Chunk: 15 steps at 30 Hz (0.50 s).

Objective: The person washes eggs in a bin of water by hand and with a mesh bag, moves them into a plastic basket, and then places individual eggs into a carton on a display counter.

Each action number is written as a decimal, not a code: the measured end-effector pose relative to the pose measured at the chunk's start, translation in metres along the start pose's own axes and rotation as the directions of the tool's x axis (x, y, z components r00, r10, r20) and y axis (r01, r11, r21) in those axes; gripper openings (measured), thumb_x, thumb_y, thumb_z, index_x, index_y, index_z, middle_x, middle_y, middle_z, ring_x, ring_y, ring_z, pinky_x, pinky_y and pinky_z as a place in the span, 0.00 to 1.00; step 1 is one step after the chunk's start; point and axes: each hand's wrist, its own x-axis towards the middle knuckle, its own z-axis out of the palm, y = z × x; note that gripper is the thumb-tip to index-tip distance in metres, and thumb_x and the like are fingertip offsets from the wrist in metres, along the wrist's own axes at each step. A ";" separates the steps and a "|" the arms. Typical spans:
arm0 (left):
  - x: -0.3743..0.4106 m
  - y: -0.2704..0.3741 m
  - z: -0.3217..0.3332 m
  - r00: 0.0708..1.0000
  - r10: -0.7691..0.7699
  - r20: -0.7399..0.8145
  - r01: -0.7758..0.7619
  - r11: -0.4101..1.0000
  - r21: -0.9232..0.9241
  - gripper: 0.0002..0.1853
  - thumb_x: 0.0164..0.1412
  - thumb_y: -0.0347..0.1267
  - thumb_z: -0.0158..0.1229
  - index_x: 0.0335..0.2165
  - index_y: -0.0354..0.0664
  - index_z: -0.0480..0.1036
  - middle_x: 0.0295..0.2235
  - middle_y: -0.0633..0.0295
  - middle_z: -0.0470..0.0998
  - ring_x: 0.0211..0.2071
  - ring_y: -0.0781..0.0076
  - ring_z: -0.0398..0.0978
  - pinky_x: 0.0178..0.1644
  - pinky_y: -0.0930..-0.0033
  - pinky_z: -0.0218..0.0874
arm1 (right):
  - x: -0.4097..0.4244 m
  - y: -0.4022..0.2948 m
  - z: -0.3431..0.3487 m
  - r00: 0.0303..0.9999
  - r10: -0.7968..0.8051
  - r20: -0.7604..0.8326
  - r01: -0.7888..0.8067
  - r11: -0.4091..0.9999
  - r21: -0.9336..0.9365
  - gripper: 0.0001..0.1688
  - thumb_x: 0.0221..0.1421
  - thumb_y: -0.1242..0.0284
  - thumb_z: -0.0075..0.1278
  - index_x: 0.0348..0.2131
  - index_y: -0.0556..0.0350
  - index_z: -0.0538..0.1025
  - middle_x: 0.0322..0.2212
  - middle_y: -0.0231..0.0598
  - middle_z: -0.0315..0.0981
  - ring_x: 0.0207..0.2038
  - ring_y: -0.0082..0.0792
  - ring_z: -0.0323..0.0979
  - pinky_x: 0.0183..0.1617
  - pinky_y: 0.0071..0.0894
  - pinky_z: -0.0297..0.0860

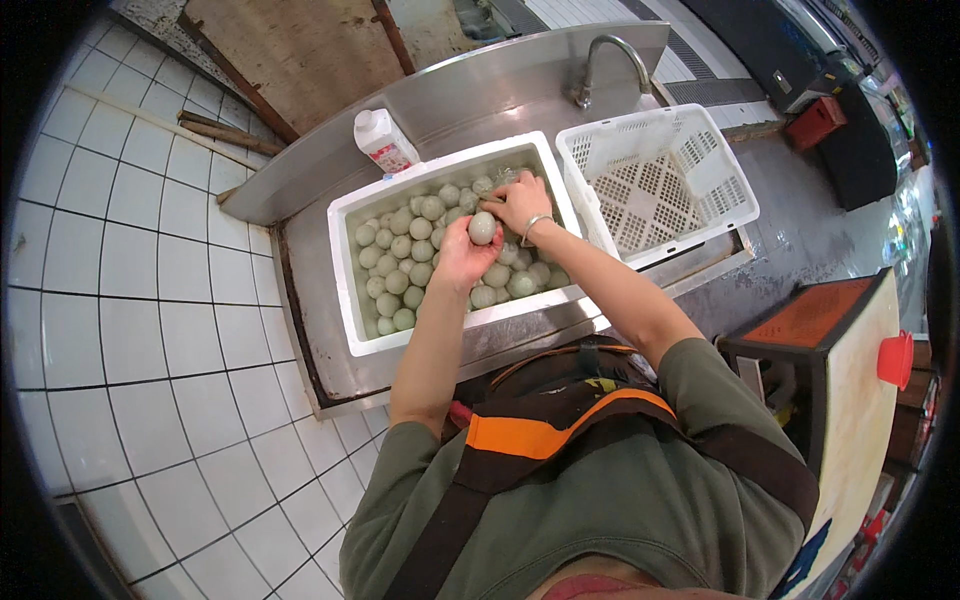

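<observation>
A white foam box (341, 277) filled with many pale greenish eggs (400, 246) in water stands before me. My left hand (466, 253), palm turned up, holds one pale egg (481, 228) over the others. Close beside it, my right hand (525, 201), with a bracelet at the wrist, reaches down at the box's far right part with fingers bent. Its fingertips are near a crumpled clear plastic piece (508, 175); whether they grip anything is not clear.
The box rests on a stainless steel sink counter (304, 247). To its right stands a white perforated plastic basket (649, 199), below a curved faucet (619, 41). A white plastic bottle (384, 139) with a printed label touches the box's far side. A white tiled wall (135, 300) is at left.
</observation>
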 end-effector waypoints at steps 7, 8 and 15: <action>-0.004 0.021 -0.003 1.000 -0.011 0.014 0.014 0.985 -0.170 0.17 0.65 0.35 0.37 0.38 0.33 0.68 0.36 0.52 0.70 0.35 0.61 0.71 0.42 0.58 0.69 | -0.019 0.003 0.011 0.997 -0.064 -0.036 0.073 0.881 0.468 0.14 0.49 0.65 0.54 0.36 0.49 0.79 0.31 0.43 0.73 0.34 0.44 0.72 0.39 0.40 0.68; 0.000 0.021 -0.005 0.998 0.035 0.045 -0.028 0.988 -0.151 0.17 0.65 0.36 0.37 0.38 0.34 0.68 0.36 0.53 0.70 0.36 0.61 0.72 0.43 0.58 0.68 | -0.028 -0.005 0.004 0.987 -0.158 -0.017 0.143 0.839 0.526 0.13 0.49 0.66 0.53 0.36 0.47 0.79 0.32 0.42 0.73 0.35 0.45 0.72 0.39 0.39 0.69; 0.012 0.008 0.003 0.992 0.107 0.070 -0.091 0.976 -0.197 0.16 0.66 0.37 0.35 0.40 0.37 0.66 0.40 0.56 0.71 0.41 0.61 0.72 0.50 0.54 0.65 | -0.035 -0.021 0.000 0.947 -0.291 -0.138 0.322 0.860 0.395 0.12 0.52 0.61 0.50 0.35 0.41 0.80 0.31 0.43 0.74 0.35 0.45 0.73 0.36 0.40 0.69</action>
